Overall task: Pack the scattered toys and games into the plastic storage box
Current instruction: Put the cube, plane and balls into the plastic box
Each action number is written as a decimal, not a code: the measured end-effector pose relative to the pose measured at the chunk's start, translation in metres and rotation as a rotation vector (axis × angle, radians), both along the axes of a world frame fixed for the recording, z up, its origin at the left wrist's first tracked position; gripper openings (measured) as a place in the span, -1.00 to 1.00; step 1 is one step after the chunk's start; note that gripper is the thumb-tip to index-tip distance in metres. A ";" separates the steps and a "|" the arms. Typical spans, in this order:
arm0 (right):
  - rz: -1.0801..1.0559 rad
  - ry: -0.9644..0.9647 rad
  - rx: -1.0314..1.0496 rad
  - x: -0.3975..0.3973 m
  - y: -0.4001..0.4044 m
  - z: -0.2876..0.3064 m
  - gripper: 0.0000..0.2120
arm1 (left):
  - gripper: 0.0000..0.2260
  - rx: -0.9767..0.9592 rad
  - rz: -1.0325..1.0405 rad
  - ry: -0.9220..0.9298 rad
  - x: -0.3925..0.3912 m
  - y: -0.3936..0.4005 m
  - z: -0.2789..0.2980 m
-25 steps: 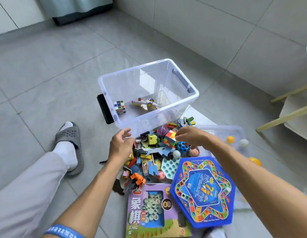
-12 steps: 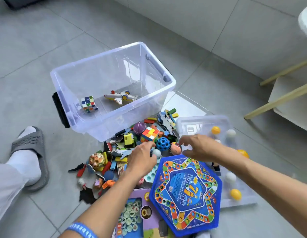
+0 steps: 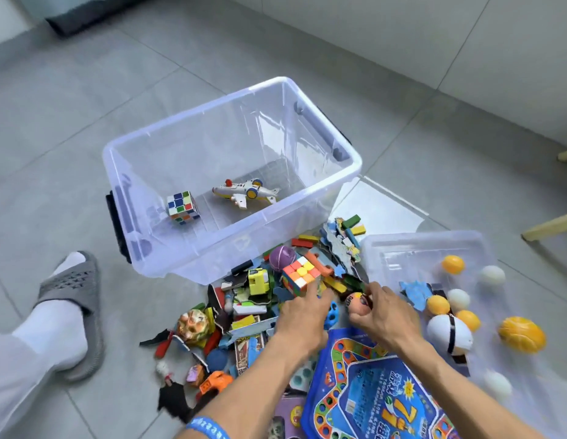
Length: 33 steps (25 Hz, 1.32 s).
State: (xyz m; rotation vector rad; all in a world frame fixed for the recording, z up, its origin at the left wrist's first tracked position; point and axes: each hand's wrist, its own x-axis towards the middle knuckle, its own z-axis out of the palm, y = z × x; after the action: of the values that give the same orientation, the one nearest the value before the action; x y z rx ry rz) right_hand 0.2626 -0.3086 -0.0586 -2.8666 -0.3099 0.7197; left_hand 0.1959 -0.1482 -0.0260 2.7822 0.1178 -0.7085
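Observation:
The clear plastic storage box (image 3: 348, 166) stands on the grey floor and holds a Rubik's cube (image 3: 182, 206) and a toy plane (image 3: 245, 193). In front of it lies a pile of small toys with a pastel cube (image 3: 299, 275), a purple ball (image 3: 281, 257) and a yellow-green block (image 3: 258, 282). My left hand (image 3: 302, 315) rests palm down on the pile. Its fingertips touch the pastel cube and its palm covers part of a blue holed ball (image 3: 332, 313); its grip is hidden. My right hand (image 3: 383, 315) pinches a peach ball (image 3: 358, 304).
A clear lid (image 3: 402, 255) on the right carries orange and white balls, a white egg-shaped toy (image 3: 448, 332) and an orange ball (image 3: 521, 334). A blue hexagonal board game (image 3: 371, 391) lies under my forearms. My slippered foot (image 3: 70, 308) is at left, wooden furniture legs (image 3: 554, 224) at right.
My left hand has moved from the pile's left side to its middle, beside the pastel cube. My right hand has closed on the peach ball. The view has shifted.

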 end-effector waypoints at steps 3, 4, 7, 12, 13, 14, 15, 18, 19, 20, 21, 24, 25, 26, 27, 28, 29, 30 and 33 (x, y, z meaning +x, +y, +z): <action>0.034 0.011 -0.004 -0.010 0.008 0.012 -0.68 | -0.36 -0.140 0.195 -0.152 -0.028 0.020 0.044; 0.003 -0.003 0.019 -0.017 0.013 0.018 -0.71 | -0.38 -0.207 0.271 -0.219 -0.040 0.026 0.062; -0.232 -0.052 0.277 -0.031 0.026 0.051 -0.63 | -0.43 -0.351 0.490 -0.451 -0.059 0.055 0.109; -0.502 0.129 0.995 -0.016 0.097 0.155 -0.61 | -0.44 -0.732 1.082 -0.599 -0.023 0.142 0.160; -0.564 0.222 1.087 -0.002 0.116 0.171 -0.59 | -0.37 -0.856 1.142 -0.565 -0.015 0.154 0.169; -0.609 0.303 1.152 0.012 0.134 0.185 -0.54 | -0.30 -0.938 1.155 -0.530 -0.011 0.162 0.174; -0.641 0.365 1.195 0.025 0.148 0.195 -0.50 | -0.26 -0.968 1.136 -0.512 -0.011 0.164 0.177; -0.623 0.327 1.160 0.035 0.163 0.186 -0.62 | -0.53 -0.744 0.997 -0.671 -0.031 0.150 0.163; -0.562 0.243 1.084 0.028 0.161 0.175 -0.72 | -0.65 -0.662 0.945 -0.689 -0.040 0.140 0.149; -0.476 0.151 0.976 0.018 0.155 0.160 -0.79 | -0.75 -0.613 0.879 -0.657 -0.050 0.130 0.131; -0.386 0.066 0.850 0.007 0.147 0.142 -0.82 | -0.80 -0.572 0.797 -0.586 -0.057 0.120 0.110; -0.113 -0.062 0.498 -0.011 0.119 0.085 -0.67 | -0.75 -0.383 0.548 -0.348 -0.057 0.104 0.045; -0.018 -0.049 0.396 -0.011 0.112 0.065 -0.56 | -0.69 -0.311 0.483 -0.284 -0.051 0.102 0.028; 0.060 -0.013 0.320 -0.009 0.107 0.048 -0.46 | -0.63 -0.246 0.426 -0.236 -0.043 0.104 0.012; 0.114 0.031 0.268 -0.008 0.105 0.034 -0.39 | -0.56 -0.195 0.375 -0.171 -0.034 0.106 -0.003; 0.141 0.060 0.244 -0.008 0.104 0.022 -0.37 | -0.48 -0.155 0.331 -0.103 -0.026 0.107 -0.015; 0.149 0.068 0.245 -0.008 0.104 0.011 -0.36 | -0.41 -0.126 0.299 -0.039 -0.021 0.108 -0.025; 0.141 0.054 0.266 -0.009 0.103 0.004 -0.37 | -0.37 -0.098 0.282 -0.019 -0.017 0.109 -0.033; 0.025 0.027 0.385 -0.013 0.102 0.007 -0.42 | -0.39 0.011 0.275 -0.127 -0.013 0.110 -0.042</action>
State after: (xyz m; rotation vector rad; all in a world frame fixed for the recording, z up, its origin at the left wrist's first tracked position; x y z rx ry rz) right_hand 0.2492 -0.2064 -0.0513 -2.4920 -0.4286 0.6240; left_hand 0.1826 -0.0387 -0.0679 2.7359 0.4696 -0.4635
